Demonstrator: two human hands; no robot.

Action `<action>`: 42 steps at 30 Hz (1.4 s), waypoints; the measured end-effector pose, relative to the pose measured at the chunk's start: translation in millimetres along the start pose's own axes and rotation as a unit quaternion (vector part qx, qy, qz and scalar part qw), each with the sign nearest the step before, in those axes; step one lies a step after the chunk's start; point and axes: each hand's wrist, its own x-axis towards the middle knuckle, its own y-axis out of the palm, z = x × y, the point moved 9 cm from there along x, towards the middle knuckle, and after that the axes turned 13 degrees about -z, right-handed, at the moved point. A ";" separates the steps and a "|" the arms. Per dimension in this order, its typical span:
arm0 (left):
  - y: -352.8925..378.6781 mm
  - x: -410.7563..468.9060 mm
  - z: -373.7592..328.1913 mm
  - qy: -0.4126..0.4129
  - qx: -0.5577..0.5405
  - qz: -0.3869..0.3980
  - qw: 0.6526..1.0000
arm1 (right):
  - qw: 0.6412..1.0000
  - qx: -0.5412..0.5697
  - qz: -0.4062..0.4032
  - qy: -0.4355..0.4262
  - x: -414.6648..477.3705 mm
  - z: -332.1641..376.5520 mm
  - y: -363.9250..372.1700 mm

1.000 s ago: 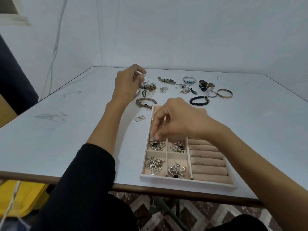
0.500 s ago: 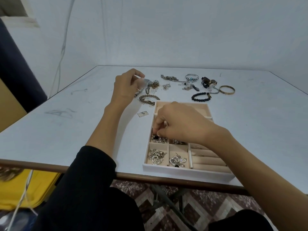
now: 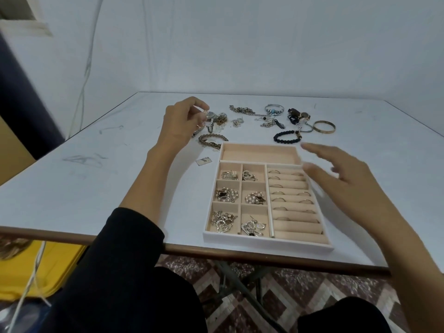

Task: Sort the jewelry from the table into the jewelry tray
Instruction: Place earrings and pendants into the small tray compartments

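Note:
The beige jewelry tray point(image 3: 211, 233) lies near the table's front edge; its small left compartments hold earrings and brooches, its right rolls hold rings, and its long back compartment is bare. My left hand point(image 3: 180, 121) hovers behind the tray's left corner and pinches a small silver ring-like piece point(image 3: 205, 116) between thumb and fingers. My right hand point(image 3: 336, 174) is above the tray's right side, fingers spread and holding nothing. Loose jewelry lies behind the tray: a braided bracelet point(image 3: 211, 140), a black bead bracelet point(image 3: 287, 137), a gold bangle point(image 3: 324, 127), chains point(image 3: 242, 110).
The white table point(image 3: 96, 188) has a brown front edge close to me. A small square tag point(image 3: 203, 161) lies left of the tray. A yellow bin point(image 3: 48, 267) and a white cable are on the floor at left. The table's legs show below.
My right hand has lifted out of the tray's small compartments and swung to the right, opening. My left hand stays at the jewelry pile, still pinching the small piece.

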 end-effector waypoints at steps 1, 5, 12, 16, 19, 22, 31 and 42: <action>0.6 -0.1 -1.4 -0.002 -0.001 0.002 1.000 | 0.999 -0.037 0.006 0.012 -7.6 -11.2 -0.8; 2.5 -3.1 -10.8 -0.015 -0.020 0.031 0.999 | 0.971 -0.211 0.107 0.009 -33.2 -33.5 16.8; 6.0 -38.0 -41.5 -0.031 -0.095 0.135 0.986 | 0.955 -0.263 0.134 -0.006 -35.1 -34.6 20.4; 7.5 -59.6 -62.0 -0.005 -0.084 0.184 0.979 | 0.957 -0.259 0.130 -0.005 -34.0 -34.1 20.0; 13.3 -72.0 -75.9 0.012 -0.078 0.219 0.973 | 0.958 -0.256 0.127 -0.006 -34.4 -33.2 19.7; 24.2 -80.8 -85.9 0.046 -0.040 0.249 0.966 | 0.960 -0.250 0.124 -0.004 -34.4 -32.5 19.1; 49.1 -94.3 -103.0 0.145 0.045 0.288 0.945 | 0.962 -0.243 0.121 0.000 -35.0 -32.5 18.1; 64.3 -100.8 -97.4 0.157 0.033 0.275 0.948 | 0.962 -0.243 0.124 0.007 -34.6 -33.4 18.2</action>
